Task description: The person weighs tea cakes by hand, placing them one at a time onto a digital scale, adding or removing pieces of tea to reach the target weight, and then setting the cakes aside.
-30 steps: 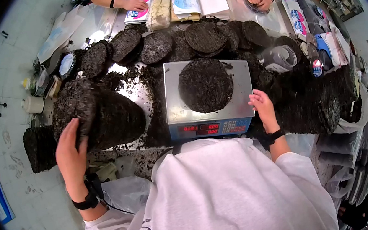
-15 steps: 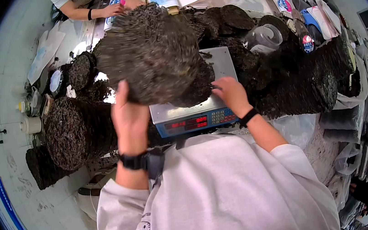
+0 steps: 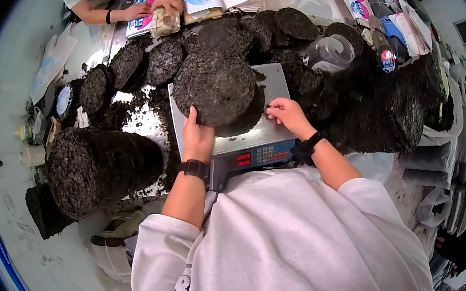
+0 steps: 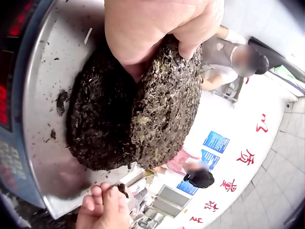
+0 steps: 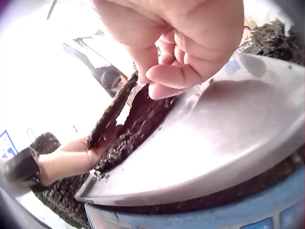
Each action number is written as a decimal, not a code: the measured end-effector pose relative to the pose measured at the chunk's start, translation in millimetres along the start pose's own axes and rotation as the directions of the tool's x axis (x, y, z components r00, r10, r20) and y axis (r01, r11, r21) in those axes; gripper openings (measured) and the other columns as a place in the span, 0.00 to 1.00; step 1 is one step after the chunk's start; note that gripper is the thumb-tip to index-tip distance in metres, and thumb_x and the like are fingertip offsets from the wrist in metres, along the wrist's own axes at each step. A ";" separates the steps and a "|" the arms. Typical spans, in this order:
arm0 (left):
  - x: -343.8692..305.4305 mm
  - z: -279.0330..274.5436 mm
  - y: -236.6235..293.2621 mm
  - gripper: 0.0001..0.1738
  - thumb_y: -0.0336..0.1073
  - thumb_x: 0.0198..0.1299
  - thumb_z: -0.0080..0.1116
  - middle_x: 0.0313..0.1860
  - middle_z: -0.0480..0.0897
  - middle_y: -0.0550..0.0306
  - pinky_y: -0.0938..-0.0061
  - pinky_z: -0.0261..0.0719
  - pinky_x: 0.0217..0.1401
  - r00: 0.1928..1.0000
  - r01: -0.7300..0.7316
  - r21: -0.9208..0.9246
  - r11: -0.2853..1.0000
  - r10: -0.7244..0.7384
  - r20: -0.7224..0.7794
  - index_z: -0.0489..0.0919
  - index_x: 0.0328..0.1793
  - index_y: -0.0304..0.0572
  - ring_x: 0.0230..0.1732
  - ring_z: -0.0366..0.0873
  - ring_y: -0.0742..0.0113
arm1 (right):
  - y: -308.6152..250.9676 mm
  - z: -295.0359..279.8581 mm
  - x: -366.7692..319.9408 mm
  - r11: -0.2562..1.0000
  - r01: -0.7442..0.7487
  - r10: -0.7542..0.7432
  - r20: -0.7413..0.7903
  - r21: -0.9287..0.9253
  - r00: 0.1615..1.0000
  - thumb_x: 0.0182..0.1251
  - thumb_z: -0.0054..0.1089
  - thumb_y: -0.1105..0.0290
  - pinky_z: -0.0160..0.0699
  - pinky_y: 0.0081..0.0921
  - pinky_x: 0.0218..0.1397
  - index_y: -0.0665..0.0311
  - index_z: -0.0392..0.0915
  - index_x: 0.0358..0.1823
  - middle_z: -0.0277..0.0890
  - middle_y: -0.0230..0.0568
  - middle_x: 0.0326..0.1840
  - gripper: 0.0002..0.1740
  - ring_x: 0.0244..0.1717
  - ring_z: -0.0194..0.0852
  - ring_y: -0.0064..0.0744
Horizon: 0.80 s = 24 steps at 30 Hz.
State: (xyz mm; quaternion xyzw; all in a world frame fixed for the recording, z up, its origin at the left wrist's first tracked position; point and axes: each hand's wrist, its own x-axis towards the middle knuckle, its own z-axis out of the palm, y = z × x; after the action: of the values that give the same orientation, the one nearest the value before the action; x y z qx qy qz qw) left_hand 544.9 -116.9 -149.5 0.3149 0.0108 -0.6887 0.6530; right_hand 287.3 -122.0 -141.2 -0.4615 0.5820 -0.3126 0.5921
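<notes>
Dark round cake (image 3: 214, 86) lay tilted beyond the left hand (image 3: 197, 139), which gripped its near edge, above a second cake (image 4: 97, 114) on the scale (image 3: 276, 85); right hand (image 3: 290, 117), just beside, pinched a dark scrap (image 4: 123, 190).

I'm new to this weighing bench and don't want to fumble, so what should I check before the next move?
1. Left hand secure on the upper disc: ok, thumb on the top face, fingers underneath.
2. Lower disc lying on the scale pan: ok.
3. Gap between the discs free of fingers: not ok, the left hand's fingers are in it.
4. Right hand free: not ok, it pinches a small dark scrap.
5. Pan free of crumbs: not ok, loose flakes lie on it.
6. Reading on the red display: cannot tell, lit but too blurred.
</notes>
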 end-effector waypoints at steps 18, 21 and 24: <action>-24.6 13.3 26.6 0.29 0.37 0.62 0.58 0.61 0.73 0.44 0.69 0.63 0.67 0.924 -0.056 0.783 0.619 0.329 -0.194 0.67 0.65 0.29 0.64 0.69 0.57 | -87.0 -161.4 41.1 0.589 0.110 -0.584 -0.328 -0.801 0.742 0.61 0.58 0.71 0.74 0.34 0.49 0.64 0.77 0.51 0.78 0.46 0.45 0.16 0.44 0.77 0.44; -32.8 -0.5 43.2 0.36 0.36 0.60 0.60 0.62 0.70 0.42 0.68 0.60 0.68 0.716 -0.241 0.946 0.216 0.697 0.023 0.60 0.71 0.28 0.64 0.67 0.55 | -83.4 -113.7 20.0 0.711 0.316 -0.563 -0.238 -0.629 0.791 0.61 0.60 0.71 0.75 0.27 0.45 0.65 0.78 0.47 0.79 0.43 0.41 0.12 0.39 0.79 0.37; -53.0 17.6 93.0 0.31 0.33 0.59 0.59 0.67 0.68 0.47 0.70 0.63 0.64 0.628 -0.431 0.902 0.003 0.719 0.298 0.66 0.68 0.32 0.65 0.66 0.58 | -101.0 -115.7 1.3 0.700 0.332 -0.602 -0.272 -0.633 0.751 0.61 0.60 0.72 0.76 0.26 0.45 0.66 0.79 0.44 0.80 0.42 0.40 0.10 0.38 0.80 0.35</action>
State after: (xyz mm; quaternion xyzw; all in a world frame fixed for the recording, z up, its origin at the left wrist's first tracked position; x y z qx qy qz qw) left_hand 619.1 -90.8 -74.8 0.6845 -0.4351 -0.1771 0.5575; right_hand 191.2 -182.5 -37.9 -0.6588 0.6270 -0.3764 0.1765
